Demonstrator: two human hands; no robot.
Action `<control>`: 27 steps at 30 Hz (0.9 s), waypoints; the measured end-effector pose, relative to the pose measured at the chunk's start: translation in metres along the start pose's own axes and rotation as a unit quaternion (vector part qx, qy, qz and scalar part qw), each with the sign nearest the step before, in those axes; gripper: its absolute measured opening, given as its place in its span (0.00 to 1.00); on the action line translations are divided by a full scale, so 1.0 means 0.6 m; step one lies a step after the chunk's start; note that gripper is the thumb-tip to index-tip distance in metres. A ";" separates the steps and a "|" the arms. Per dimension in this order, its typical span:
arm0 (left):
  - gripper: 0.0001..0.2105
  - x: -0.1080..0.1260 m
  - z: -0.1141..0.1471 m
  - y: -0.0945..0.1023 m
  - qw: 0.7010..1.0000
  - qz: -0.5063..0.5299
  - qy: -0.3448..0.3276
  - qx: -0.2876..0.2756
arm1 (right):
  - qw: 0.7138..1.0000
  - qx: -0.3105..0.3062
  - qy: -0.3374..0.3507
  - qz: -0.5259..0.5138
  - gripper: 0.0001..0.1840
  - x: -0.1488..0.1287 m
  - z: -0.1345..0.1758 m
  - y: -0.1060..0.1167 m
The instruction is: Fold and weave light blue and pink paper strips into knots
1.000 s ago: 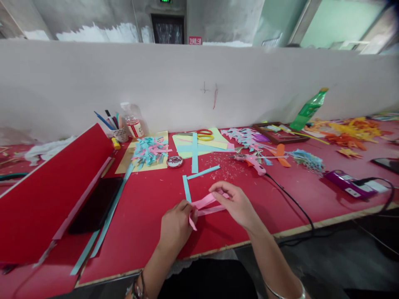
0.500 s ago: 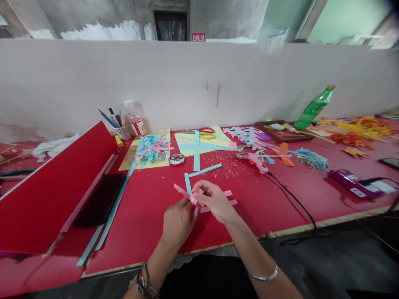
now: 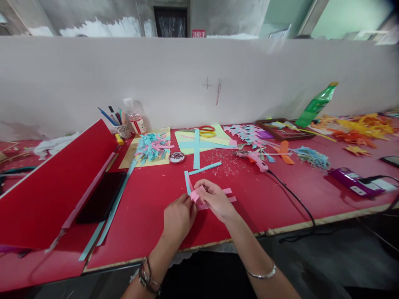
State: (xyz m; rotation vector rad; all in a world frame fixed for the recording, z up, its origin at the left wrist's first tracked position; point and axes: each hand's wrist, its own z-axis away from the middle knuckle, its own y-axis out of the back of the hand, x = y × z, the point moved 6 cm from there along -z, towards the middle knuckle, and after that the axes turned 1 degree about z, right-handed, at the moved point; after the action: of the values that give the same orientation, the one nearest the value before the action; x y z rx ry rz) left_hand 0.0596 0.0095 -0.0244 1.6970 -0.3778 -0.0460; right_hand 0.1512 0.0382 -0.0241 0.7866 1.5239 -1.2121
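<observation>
A folded pink paper strip (image 3: 195,195) is between my two hands, just above the red table. My right hand (image 3: 215,200) pinches it from above with thumb and fingertips. Close on its left side, my left hand (image 3: 180,216) has its fingers curled against the fold, the tips partly hidden. One pink end points up and away beside a blue paper strip (image 3: 187,181). More pink strips (image 3: 227,191) lie under and behind my right hand. Farther off lies a narrow folded blue strip (image 3: 205,167), with a wider blue strip (image 3: 196,149) beyond it.
A pink glue gun (image 3: 257,160) with a black cable lies to the right, near a purple power strip (image 3: 357,182). Scissors (image 3: 207,131) rest on paper sheets. A phone (image 3: 101,197) and a leaning red board (image 3: 56,191) stand left. Blue and pink cuttings (image 3: 152,146) sit behind.
The free end of the pink strip has swung from pointing left to pointing up and away beside the blue strip. Both hands stay in nearly the same place.
</observation>
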 end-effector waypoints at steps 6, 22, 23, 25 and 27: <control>0.12 -0.004 0.000 -0.001 1.000 -0.005 0.015 -0.002 | 0.990 0.090 0.030 0.108 0.07 -0.017 0.021 0.059; 0.14 -0.011 0.003 0.003 0.998 0.025 0.052 0.025 | 0.724 0.173 0.167 0.647 0.11 -0.045 0.086 0.075; 0.14 -0.012 0.003 0.003 0.998 0.026 0.055 0.021 | 0.737 0.123 0.174 0.642 0.12 -0.037 0.083 0.053; 0.14 -0.013 0.003 0.003 0.998 0.028 0.055 0.015 | 0.758 0.054 0.174 0.626 0.14 -0.021 0.077 0.016; 0.14 -0.011 0.002 0.003 0.998 0.034 0.042 0.011 | 0.768 0.027 0.167 0.617 0.16 -0.008 0.073 -0.005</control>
State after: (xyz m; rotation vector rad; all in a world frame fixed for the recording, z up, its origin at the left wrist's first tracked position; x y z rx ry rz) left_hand 0.0525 0.0098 -0.0238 1.7010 -0.3739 0.0800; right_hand 0.1632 -0.0039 -0.0185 1.7202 0.8263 -0.0939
